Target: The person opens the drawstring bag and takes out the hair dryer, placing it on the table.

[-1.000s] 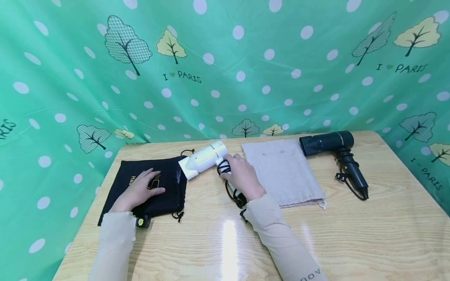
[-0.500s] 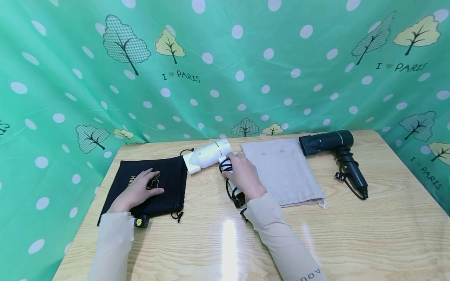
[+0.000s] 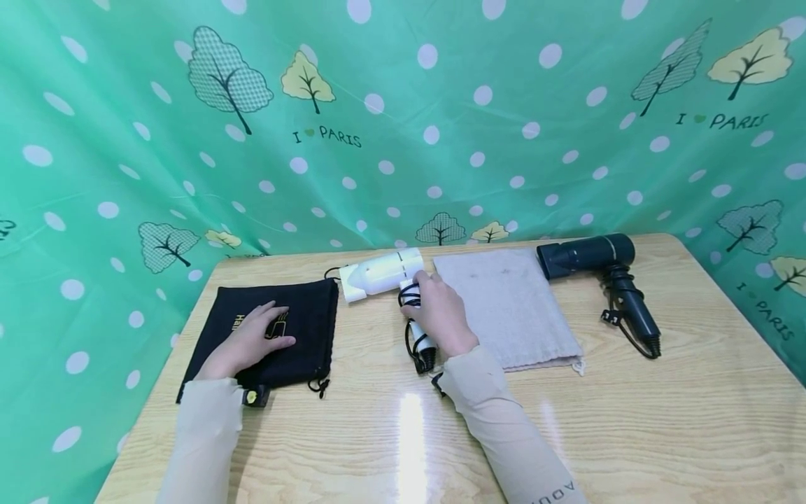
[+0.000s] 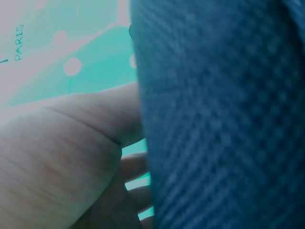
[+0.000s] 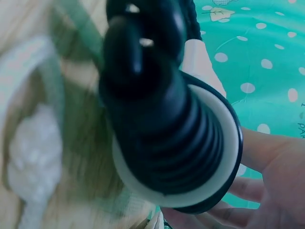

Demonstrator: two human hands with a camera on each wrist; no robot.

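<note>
My right hand (image 3: 441,315) grips the handle of a white hair dryer (image 3: 380,273) in the head view, thumb on one side and fingers on the other. A black cord (image 3: 409,297) is wound about that handle. The dryer's nozzle points left, just beside a black drawstring bag (image 3: 311,315). On that bag rests my left hand (image 3: 248,341), fingers loosely spread and thumb apart. In the right wrist view the handle's ribbed black cord sleeve (image 5: 176,143) fills the middle, with my fingers behind it. Dark woven cloth (image 4: 224,114) covers much of the left wrist view.
A light grey drawstring bag (image 3: 504,308) lies flat right of my right hand. Beyond it rests a black hair dryer (image 3: 582,257), cord wound on its handle. The wooden table (image 3: 352,434) ends at a green printed curtain (image 3: 378,119).
The white hair dryer has shifted right and turned a little, its nozzle moving away from the black bag's mouth. My right hand moved slightly with it; my left hand stayed on the bag.
</note>
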